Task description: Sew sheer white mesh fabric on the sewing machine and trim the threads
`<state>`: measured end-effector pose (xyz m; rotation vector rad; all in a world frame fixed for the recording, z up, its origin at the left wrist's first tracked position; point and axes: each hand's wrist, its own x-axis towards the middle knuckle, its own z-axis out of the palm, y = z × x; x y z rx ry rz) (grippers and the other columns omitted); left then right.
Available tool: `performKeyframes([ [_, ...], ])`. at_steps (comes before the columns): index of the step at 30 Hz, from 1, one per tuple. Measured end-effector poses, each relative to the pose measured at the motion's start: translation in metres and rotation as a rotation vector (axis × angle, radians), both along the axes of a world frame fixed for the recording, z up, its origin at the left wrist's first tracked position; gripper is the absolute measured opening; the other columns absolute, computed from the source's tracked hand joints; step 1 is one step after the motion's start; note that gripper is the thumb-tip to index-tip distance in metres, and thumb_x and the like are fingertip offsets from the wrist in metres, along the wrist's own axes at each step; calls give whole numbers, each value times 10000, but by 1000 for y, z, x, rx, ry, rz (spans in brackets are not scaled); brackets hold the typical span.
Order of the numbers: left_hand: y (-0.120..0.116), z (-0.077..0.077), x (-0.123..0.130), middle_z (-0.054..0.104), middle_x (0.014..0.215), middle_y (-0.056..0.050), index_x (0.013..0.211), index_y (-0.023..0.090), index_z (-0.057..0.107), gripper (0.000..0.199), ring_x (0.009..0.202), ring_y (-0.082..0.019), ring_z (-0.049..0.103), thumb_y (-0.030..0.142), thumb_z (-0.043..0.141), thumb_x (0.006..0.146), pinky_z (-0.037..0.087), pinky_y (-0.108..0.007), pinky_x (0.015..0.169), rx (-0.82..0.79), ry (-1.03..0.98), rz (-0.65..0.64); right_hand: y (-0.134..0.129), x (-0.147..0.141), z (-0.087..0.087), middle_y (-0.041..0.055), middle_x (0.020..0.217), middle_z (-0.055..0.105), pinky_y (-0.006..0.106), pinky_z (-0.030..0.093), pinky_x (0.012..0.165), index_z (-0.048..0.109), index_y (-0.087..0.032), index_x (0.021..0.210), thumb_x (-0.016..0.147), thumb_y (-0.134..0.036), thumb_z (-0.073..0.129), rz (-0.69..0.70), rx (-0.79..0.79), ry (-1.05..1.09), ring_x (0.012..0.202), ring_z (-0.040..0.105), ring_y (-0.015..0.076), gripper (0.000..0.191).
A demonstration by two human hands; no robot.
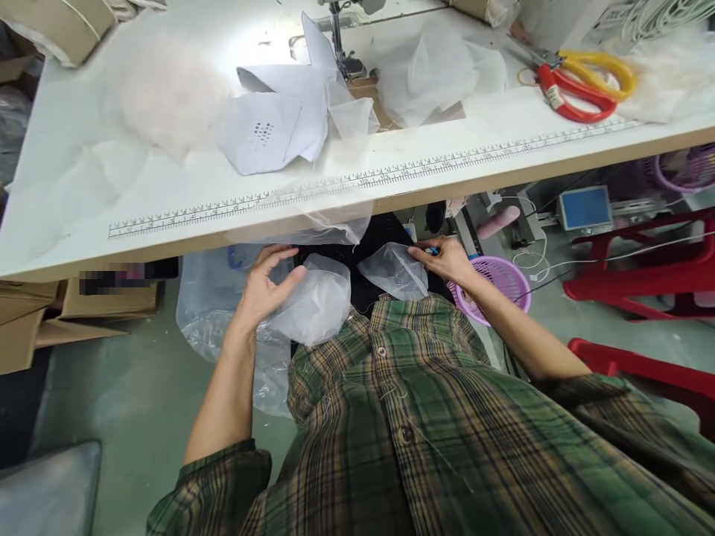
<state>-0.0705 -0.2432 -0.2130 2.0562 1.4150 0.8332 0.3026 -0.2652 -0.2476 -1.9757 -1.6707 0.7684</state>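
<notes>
Plaid shirt fills lower centre; white surface with scissors spans the top. Mid-frame, my left hand has fingers parted at one sheer piece; my right hand pinches a smaller piece, long axis crosswise, tip leftward

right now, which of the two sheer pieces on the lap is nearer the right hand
The greyer sheer piece, dark cloth showing through, at the right hand; the whiter sheer piece lies beside the left hand.
</notes>
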Motion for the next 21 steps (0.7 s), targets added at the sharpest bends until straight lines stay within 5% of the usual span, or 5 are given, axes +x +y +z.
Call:
performKeyframes([
  [5,-23,24,-4,703,1157,-82,1034,205,711,278,1105,-242,663,440,657,895,500,-450,1042,42,-41,30,-7,-4,-4,88,911,719,338,493,819,731,-182,781,819,-378,652,-39,174,153,908,655,238,215],
  [10,-44,31,-5,680,1245,-94,1125,212,696,387,1180,-263,627,503,654,873,474,-441,1063,-124,-15,154,-7,7,37,14,676,663,249,361,501,640,-196,739,799,-312,657,-270,315,528,520,455,117,132],
  [12,-49,27,-9,633,1338,-130,1213,189,660,537,1258,-304,578,560,686,825,444,-459,1088,-328,-45,315,-12,9,54,5,624,654,238,258,434,630,-191,753,791,-329,698,-232,254,737,449,357,88,159],
  [16,-60,8,-10,684,1236,-188,1085,112,706,588,1267,-368,567,574,776,727,455,-453,1075,-794,-320,543,-25,3,71,13,611,677,230,287,433,649,-176,781,755,-354,788,-106,165,862,443,393,79,228],
  [21,-75,-21,16,754,1026,-136,1057,117,703,467,1009,-282,708,362,853,688,575,-372,897,-825,-567,576,-30,-10,68,14,625,692,207,298,446,671,-168,778,776,-382,790,-71,131,784,471,404,70,244],
])
